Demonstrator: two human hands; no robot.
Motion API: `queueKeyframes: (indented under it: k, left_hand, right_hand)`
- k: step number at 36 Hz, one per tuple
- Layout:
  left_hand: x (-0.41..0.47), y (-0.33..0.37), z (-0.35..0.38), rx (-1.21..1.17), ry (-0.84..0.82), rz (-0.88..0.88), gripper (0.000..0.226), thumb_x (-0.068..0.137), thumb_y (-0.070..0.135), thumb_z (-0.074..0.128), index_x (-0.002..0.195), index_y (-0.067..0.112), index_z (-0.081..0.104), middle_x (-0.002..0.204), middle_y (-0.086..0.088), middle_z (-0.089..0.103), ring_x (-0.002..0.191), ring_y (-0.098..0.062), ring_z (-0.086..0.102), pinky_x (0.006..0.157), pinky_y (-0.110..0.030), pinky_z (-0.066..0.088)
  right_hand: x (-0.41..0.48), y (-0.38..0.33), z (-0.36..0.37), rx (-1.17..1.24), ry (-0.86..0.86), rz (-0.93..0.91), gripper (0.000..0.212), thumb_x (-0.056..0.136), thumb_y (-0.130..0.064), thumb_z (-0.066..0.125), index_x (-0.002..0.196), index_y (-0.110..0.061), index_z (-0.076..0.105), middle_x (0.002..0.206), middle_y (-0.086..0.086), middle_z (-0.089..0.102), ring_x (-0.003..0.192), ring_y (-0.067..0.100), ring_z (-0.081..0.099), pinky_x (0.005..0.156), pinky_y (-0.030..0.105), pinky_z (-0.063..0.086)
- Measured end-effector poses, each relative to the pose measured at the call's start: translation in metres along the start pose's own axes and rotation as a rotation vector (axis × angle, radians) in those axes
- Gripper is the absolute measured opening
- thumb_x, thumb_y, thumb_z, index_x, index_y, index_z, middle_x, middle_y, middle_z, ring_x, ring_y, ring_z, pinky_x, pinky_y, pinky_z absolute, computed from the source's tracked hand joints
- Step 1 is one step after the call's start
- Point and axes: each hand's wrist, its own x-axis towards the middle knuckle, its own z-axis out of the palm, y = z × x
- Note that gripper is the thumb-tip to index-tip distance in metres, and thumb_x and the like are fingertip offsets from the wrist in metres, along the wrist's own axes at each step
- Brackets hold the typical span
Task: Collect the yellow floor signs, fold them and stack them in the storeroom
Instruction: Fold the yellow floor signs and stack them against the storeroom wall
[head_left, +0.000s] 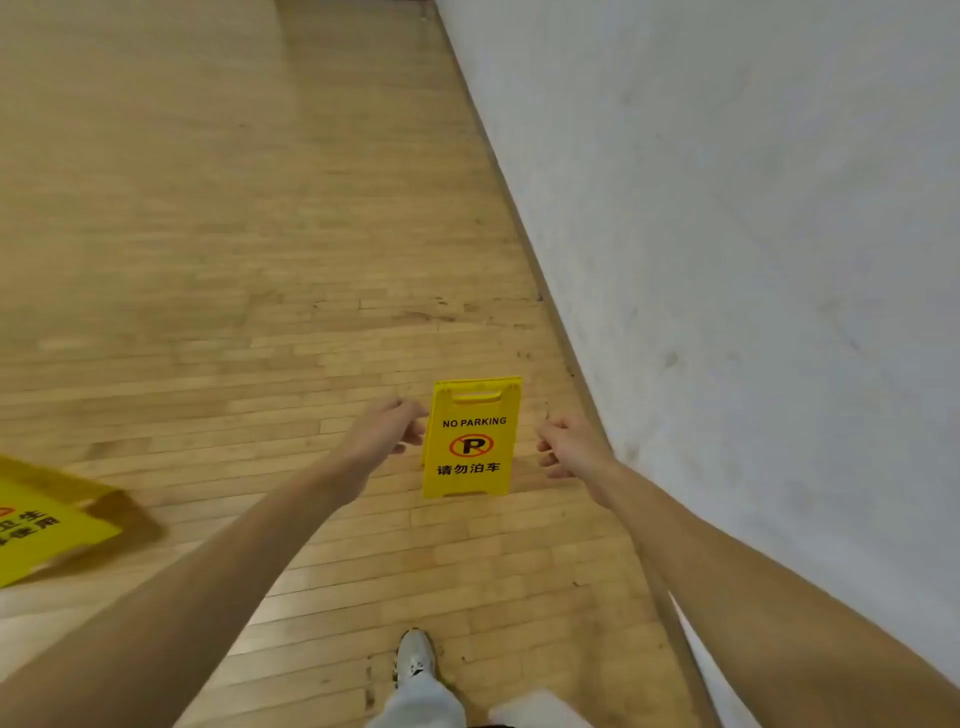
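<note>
A yellow "NO PARKING" floor sign stands upright on the wooden floor close to the wall, its printed face toward me. My left hand reaches out just left of the sign, fingers loosely curled, holding nothing. My right hand is stretched out just right of the sign, fingers also loosely curled and empty. Neither hand touches the sign. A second yellow floor sign lies flat on the floor at the left edge, partly cut off.
A grey-white wall runs along the right, with a baseboard meeting the wooden floor. My shoe and light trouser leg show at the bottom. Open floor extends ahead and to the left.
</note>
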Motion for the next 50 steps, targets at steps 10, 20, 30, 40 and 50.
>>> queueKeyframes:
  k: [10, 20, 30, 40, 50]
  left_hand:
    - [0.099, 0.012, -0.028, -0.020, 0.069, -0.086, 0.022, 0.094, 0.025, 0.047, 0.106, 0.011, 0.059, 0.095, -0.006, 0.061, 0.089, -0.020, 0.059, 0.084, -0.033, 0.044]
    - [0.185, 0.000, -0.006, -0.018, 0.089, -0.232, 0.026, 0.095, 0.023, 0.048, 0.109, 0.004, 0.060, 0.090, -0.005, 0.063, 0.089, -0.021, 0.060, 0.090, -0.037, 0.045]
    - [0.317, -0.013, 0.048, 0.070, 0.115, -0.460, 0.023, 0.095, 0.027, 0.046, 0.110, 0.011, 0.054, 0.100, -0.006, 0.059, 0.095, -0.020, 0.056, 0.079, -0.029, 0.041]
    - [0.417, -0.068, 0.072, 0.006, 0.202, -0.727, 0.078, 0.092, 0.032, 0.052, 0.153, 0.012, 0.008, 0.155, -0.010, 0.027, 0.135, -0.027, 0.035, 0.102, -0.037, 0.029]
    - [0.432, -0.095, 0.090, -0.098, 0.090, -0.709, 0.045, 0.092, 0.026, 0.052, 0.135, 0.019, 0.042, 0.129, 0.001, 0.046, 0.120, -0.017, 0.039, 0.097, -0.032, 0.027]
  right_hand:
    - [0.086, -0.029, 0.033, -0.082, -0.053, 0.105, 0.027, 0.096, -0.028, 0.051, 0.115, -0.010, 0.058, 0.096, 0.002, 0.059, 0.083, 0.018, 0.059, 0.076, 0.035, 0.055]
    - [0.209, -0.021, 0.018, -0.068, -0.133, 0.229, 0.022, 0.097, -0.031, 0.050, 0.108, -0.012, 0.056, 0.095, 0.005, 0.059, 0.087, 0.022, 0.059, 0.085, 0.042, 0.054]
    - [0.328, -0.004, -0.001, -0.079, -0.104, 0.388, 0.024, 0.093, -0.013, 0.048, 0.109, -0.003, 0.063, 0.089, 0.008, 0.063, 0.082, 0.025, 0.057, 0.085, 0.046, 0.055]
    - [0.429, 0.044, 0.024, -0.256, -0.207, 0.481, 0.052, 0.090, -0.018, 0.049, 0.142, -0.013, 0.044, 0.137, 0.015, 0.055, 0.122, 0.032, 0.055, 0.078, 0.029, 0.043]
    - [0.445, 0.055, 0.032, -0.167, -0.325, 0.525, 0.022, 0.080, -0.003, 0.051, 0.083, -0.024, 0.055, 0.076, -0.003, 0.052, 0.071, 0.016, 0.046, 0.062, 0.029, 0.038]
